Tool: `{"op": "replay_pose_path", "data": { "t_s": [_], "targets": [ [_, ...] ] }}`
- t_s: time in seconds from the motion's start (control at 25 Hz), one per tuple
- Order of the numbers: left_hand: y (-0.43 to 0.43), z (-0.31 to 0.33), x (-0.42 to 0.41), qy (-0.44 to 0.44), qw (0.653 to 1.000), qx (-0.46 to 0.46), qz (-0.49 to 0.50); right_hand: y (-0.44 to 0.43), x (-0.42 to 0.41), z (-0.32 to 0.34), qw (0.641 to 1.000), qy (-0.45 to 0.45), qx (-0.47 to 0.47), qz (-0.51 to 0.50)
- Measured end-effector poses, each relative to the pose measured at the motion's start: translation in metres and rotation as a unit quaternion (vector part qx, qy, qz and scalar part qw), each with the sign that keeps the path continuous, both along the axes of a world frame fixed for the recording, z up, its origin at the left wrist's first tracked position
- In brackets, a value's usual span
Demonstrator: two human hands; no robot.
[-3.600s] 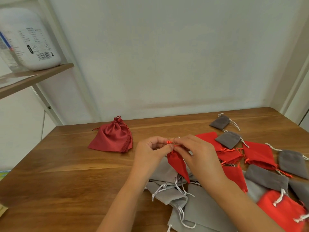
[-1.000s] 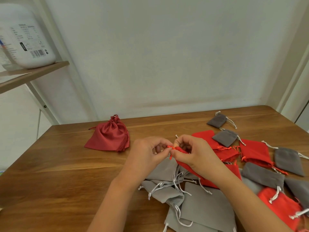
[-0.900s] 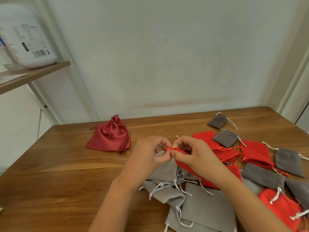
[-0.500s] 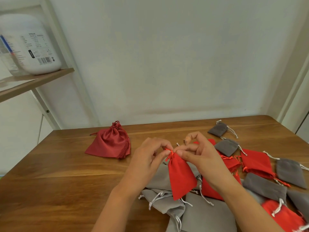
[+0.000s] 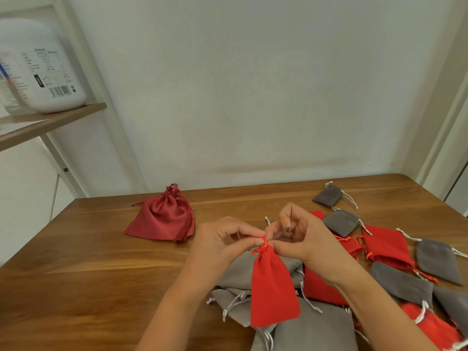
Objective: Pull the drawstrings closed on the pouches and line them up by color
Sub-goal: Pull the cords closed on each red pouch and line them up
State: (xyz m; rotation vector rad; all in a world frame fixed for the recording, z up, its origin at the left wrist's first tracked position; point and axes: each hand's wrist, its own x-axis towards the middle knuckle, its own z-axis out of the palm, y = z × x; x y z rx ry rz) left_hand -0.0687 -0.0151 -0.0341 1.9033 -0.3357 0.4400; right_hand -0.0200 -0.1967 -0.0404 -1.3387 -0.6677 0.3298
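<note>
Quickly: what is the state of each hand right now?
Left hand: closed, pinching the red pouch at its drawstring.
Right hand: closed, pinching the same pouch's neck.

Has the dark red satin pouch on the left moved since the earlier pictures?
No. The dark red satin pouch lies at the same spot near the far edge of the table.

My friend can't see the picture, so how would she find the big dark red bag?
Start at the wooden table by the white wall. Look at its far left part, away from the heap of small red and grey pouches. The dark red bag lies there alone, bigger, shiny, its neck pulled shut.
</note>
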Motion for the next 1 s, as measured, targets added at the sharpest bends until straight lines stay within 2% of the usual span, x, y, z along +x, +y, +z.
{"op": "replay_pose_path", "data": {
  "t_s": [0.24,0.36,0.56,0.84,0.92,1.0],
  "targets": [
    [-0.003,0.001,-0.002,0.000,0.999,0.015,0.028,-0.002,0.002,-0.002,0.999,-0.028,-0.016,0.019],
    [-0.005,0.000,0.000,-0.006,0.998,0.054,0.035,-0.002,0.002,-0.003,0.997,-0.063,-0.051,0.012],
    [-0.008,0.000,-0.001,-0.041,0.986,0.153,0.044,-0.006,0.004,-0.002,0.974,-0.164,-0.136,-0.078],
    [-0.015,-0.007,0.001,-0.018,0.989,0.140,0.047,-0.006,0.005,-0.003,0.919,-0.300,-0.202,-0.159],
    [-0.015,-0.011,0.003,-0.019,0.989,0.134,0.067,0.000,0.001,-0.005,0.917,-0.306,-0.193,-0.166],
    [-0.016,-0.013,0.003,-0.019,0.991,0.110,0.073,0.006,-0.003,-0.005,0.932,-0.286,-0.159,-0.158]
  ]
}}
